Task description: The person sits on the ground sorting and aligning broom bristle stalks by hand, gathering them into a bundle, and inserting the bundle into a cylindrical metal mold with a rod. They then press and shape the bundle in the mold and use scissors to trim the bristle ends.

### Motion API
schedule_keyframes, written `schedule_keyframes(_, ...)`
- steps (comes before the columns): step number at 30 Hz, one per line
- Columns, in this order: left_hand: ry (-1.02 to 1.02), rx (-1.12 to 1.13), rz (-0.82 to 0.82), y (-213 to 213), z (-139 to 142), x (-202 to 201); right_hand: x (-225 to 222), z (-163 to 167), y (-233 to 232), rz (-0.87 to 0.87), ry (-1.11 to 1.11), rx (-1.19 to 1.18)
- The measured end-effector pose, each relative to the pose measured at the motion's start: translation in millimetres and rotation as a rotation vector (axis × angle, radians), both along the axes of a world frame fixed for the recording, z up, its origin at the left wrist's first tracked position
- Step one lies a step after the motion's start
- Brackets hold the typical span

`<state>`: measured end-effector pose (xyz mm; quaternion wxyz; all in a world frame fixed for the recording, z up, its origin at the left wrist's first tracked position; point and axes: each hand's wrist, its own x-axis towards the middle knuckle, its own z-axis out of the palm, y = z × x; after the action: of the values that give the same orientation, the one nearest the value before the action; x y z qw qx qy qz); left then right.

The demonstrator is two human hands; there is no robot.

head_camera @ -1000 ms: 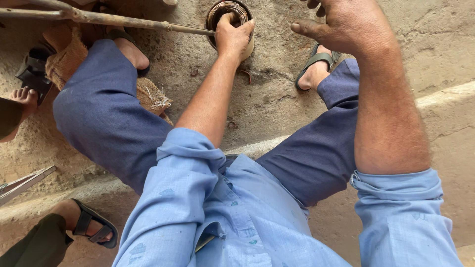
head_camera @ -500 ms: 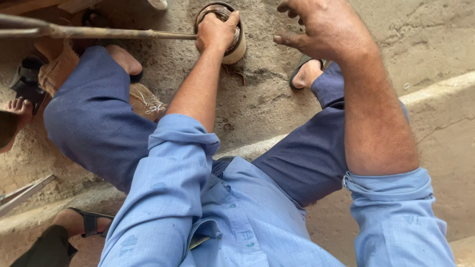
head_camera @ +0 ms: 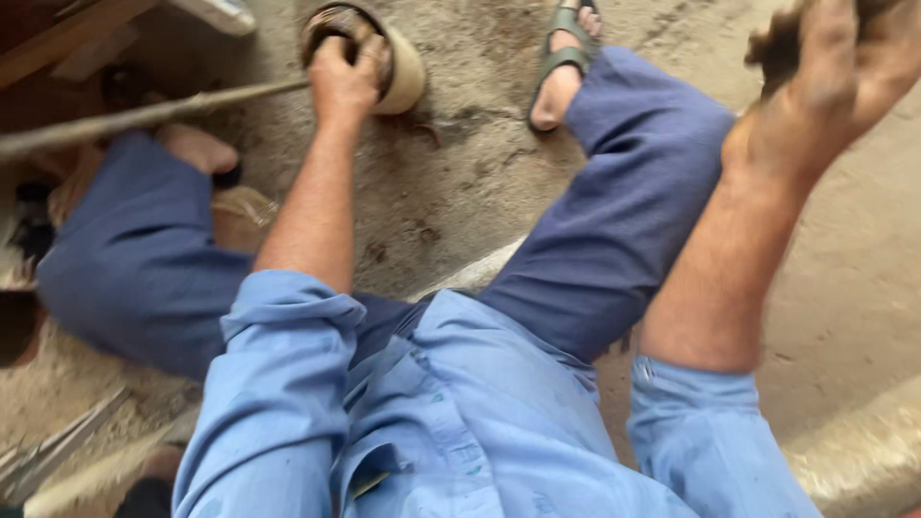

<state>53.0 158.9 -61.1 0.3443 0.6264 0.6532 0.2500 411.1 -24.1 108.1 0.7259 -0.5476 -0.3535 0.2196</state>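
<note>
Since a second ago the right hand [head_camera: 835,77] has lifted up, blurred, its fingers' state impossible to tell, while the left hand [head_camera: 347,77] stays curled over the round drum [head_camera: 398,72] on the floor [head_camera: 460,192] beside the long rod [head_camera: 144,115].

no packages, no labels, no signs, no screens in view
</note>
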Motion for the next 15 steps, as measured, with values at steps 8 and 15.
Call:
schedule_keyframes(8,-0.773,-0.247,0.435,-44.7,26.8,-55.5,-52.6,8.4,15.5,0.321,-0.189,-0.290)
schedule_keyframes(15,-0.827,0.109,0.498,-44.7,39.5,-88.1,-100.0,22.2,58.9,0.626,-0.374,-0.323)
